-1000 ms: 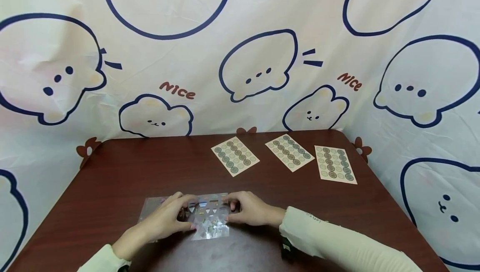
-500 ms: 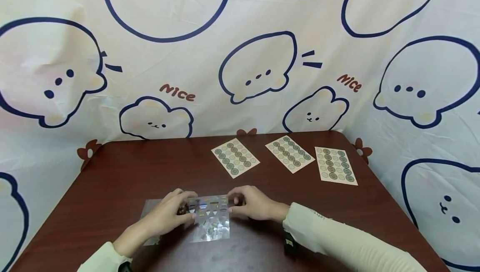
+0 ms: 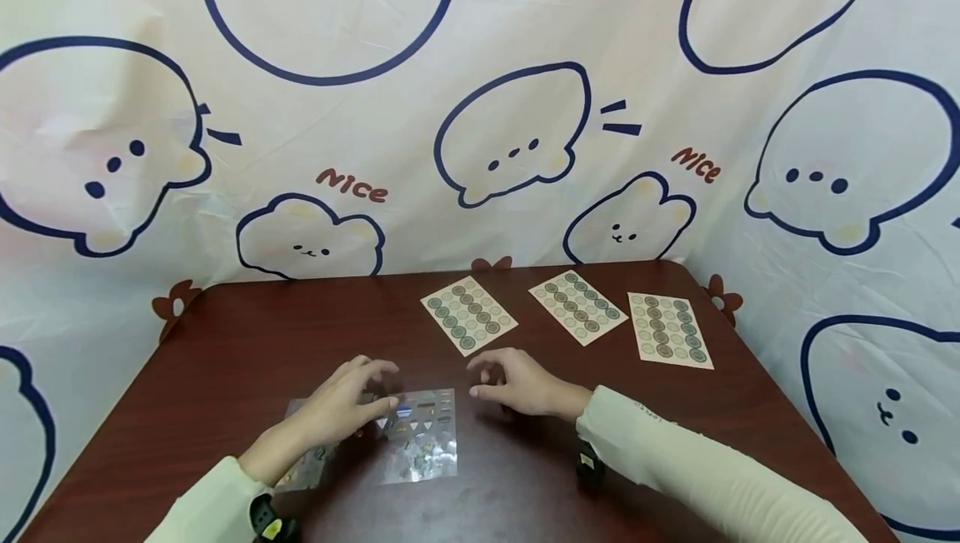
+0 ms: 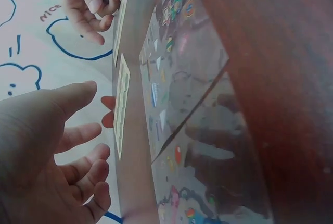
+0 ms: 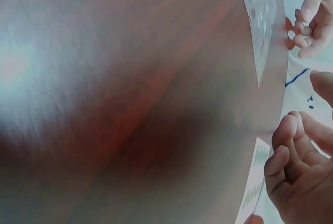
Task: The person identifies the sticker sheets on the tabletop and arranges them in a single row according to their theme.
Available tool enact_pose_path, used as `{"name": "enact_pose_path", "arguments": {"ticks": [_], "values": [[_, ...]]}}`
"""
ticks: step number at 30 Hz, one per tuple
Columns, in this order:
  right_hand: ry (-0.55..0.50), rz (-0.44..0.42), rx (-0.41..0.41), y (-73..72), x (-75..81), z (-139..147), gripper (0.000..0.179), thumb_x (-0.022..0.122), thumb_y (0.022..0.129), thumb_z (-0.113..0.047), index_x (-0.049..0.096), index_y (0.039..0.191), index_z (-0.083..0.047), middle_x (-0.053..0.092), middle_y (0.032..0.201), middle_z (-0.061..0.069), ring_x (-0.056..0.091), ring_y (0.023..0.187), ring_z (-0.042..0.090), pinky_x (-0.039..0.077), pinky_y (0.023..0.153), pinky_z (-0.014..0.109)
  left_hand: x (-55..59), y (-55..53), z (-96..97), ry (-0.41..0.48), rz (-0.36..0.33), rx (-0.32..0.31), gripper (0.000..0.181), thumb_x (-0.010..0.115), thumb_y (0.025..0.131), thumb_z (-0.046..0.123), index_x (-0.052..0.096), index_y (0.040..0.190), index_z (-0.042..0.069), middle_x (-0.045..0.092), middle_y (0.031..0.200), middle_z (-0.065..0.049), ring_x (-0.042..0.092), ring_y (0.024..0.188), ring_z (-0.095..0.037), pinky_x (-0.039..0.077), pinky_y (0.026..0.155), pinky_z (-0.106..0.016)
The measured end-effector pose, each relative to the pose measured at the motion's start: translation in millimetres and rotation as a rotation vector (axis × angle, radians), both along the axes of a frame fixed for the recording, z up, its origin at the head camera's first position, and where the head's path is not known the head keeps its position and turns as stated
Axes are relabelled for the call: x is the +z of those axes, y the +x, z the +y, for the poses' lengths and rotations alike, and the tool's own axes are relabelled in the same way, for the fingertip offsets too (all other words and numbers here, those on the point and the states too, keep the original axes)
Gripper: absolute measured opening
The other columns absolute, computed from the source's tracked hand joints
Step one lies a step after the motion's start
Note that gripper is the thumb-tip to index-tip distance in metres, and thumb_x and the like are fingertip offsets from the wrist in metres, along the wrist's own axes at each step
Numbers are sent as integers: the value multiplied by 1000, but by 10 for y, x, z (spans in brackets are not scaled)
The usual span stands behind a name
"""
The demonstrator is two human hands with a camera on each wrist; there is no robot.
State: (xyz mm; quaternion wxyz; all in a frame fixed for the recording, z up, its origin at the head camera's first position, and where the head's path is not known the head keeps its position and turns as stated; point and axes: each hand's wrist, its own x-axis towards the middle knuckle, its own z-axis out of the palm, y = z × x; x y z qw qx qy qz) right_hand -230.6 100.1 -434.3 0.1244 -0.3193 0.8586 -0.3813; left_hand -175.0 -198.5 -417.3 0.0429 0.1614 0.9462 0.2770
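Two hands coming off: L hand & R hand both leaving the right clear sheet

Nearest, bottom left of frame, a black wristband is now showing more fully by the L sleeve; lower ctr-right, a dark device is hanging under the R sleeve.

Just above, lower ctr, the right clear sheet is lying flat on the table, w/ small printed shapes up top & glare lower down, not shifting noticeably vs. half a sec ago. The left clear sheet is lying just beside it, partly hidden by the L hand & wrist; L wrist view is showing a narrow dark wedge btwn them.

L hand is hovering above the sheets at ctr-left, thumb & fingers apart, gripping nothing. R hand, a sec ago at the sheet's right edge, is now hanging up & right of it, clear of it, fingers loosely bent, thumb apart, also holding nothing.

Meaning for the work (judgement): contact w/ this sheet is looking finished for now; it's staying put unaided, both hands being free.

Farther, toward the table's upper right, the left cream sheet, middle cream sheet & right cream sheet are lying w/ their round prints, untouched. Farthest, a cartoon cloth is filling the top of frame.
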Motion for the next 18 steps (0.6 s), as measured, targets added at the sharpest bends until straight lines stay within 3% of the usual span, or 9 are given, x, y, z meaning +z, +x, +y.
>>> {"name": "enact_pose_path", "arguments": {"ticks": [7,18], "values": [[-11,4,-26,-149,37,57,37,72,94,-17,65,125,2,63,87,3,55,59,6,49,60,22,28,-111,35,9,28,6,40,71,95,27,63,130,11,61,115,-12,56,100,-25,48,77,-37],[33,17,-90,-331,41,164,36,72,94,-18,67,125,-1,63,85,1,56,61,8,49,60,23,-20,-295,63,24,49,5,38,69,97,24,63,130,7,61,113,-13,56,99,-28,48,79,-40]]}}
